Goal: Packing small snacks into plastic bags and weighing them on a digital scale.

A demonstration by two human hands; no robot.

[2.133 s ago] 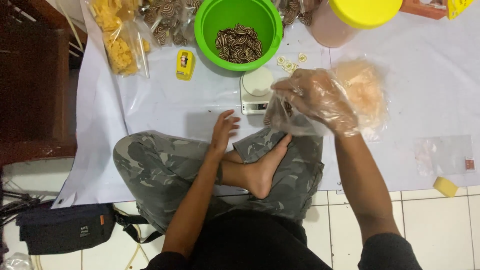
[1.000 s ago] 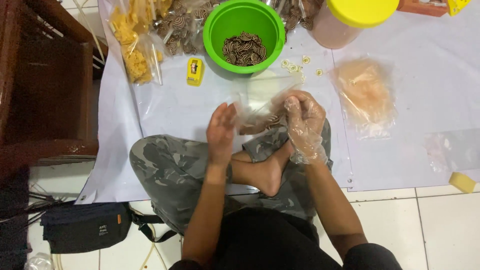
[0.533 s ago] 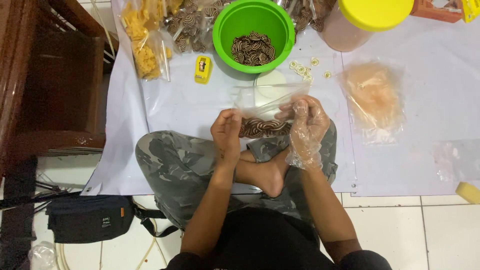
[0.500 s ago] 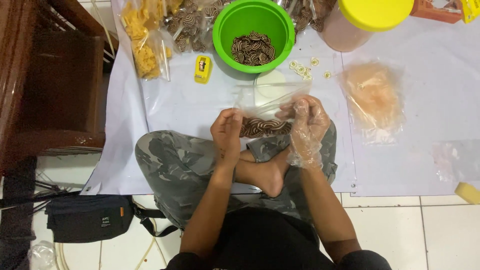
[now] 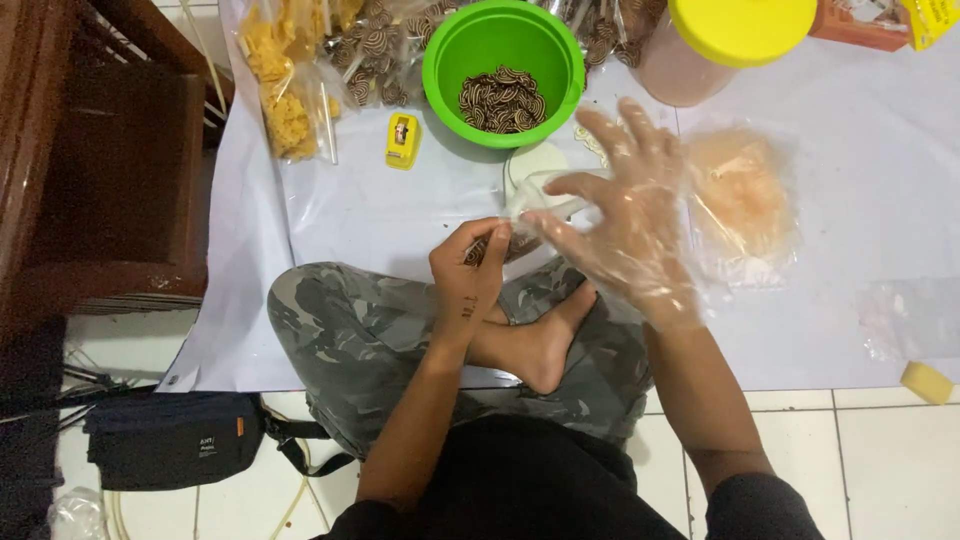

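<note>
Head view: left hand [image 5: 470, 268] pinches cookie bag [image 5: 520, 232] — gloved right hand [image 5: 630, 215] spread.

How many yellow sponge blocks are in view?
1. A small yellow sponge block lies on the white tiled floor at the far right, just off the white sheet's edge. Others may lie outside the frame.

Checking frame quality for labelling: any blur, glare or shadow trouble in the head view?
Head view: gloved right hand is motion-smeared, fingers soft; bare left hand sharper, pinching the small clear plastic bag; mild sheen on the white table sheet; dark wooden chair underexposed.
</note>
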